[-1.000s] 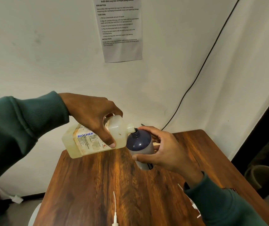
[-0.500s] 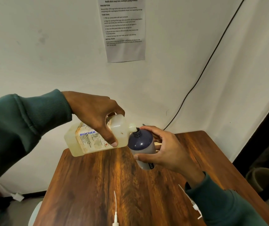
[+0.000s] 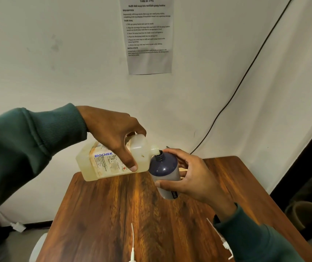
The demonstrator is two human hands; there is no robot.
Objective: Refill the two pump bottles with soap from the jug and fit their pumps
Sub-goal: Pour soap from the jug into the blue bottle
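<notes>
The jug (image 3: 98, 163) is gripped from above by the left hand (image 3: 113, 137), fingers curled over its shoulder and the thumb pressed on the label side. It is held in the air over the far left corner of the desk (image 3: 113, 214). Its long axis lies almost level, base to the left and spout (image 3: 155, 149) to the right, tipped slightly down.

The spout is set right at the open mouth of the dark bottle (image 3: 163, 167), touching it or just short of it. The whole pour is judged to turn on this one relation. The bottle lies just right of the jug, over the middle of the desk near its far edge. It is leaned with its neck up and toward the spout, and seems to be lifted off the desk. It is held round the body by the right hand (image 3: 193, 178), thumb in front and fingers curled behind. No stream of soap can be made out, and the level inside cannot be seen through the dark wall.

Two white pumps are left at the near edge, one (image 3: 132, 242) near the middle and one (image 3: 221, 239) by the right sleeve, neither fitted. A second bottle is not seen.

Against the earlier frames little is changed. The same grips are kept and the spout is kept at the mouth. The jug's tilt is about the same.
</notes>
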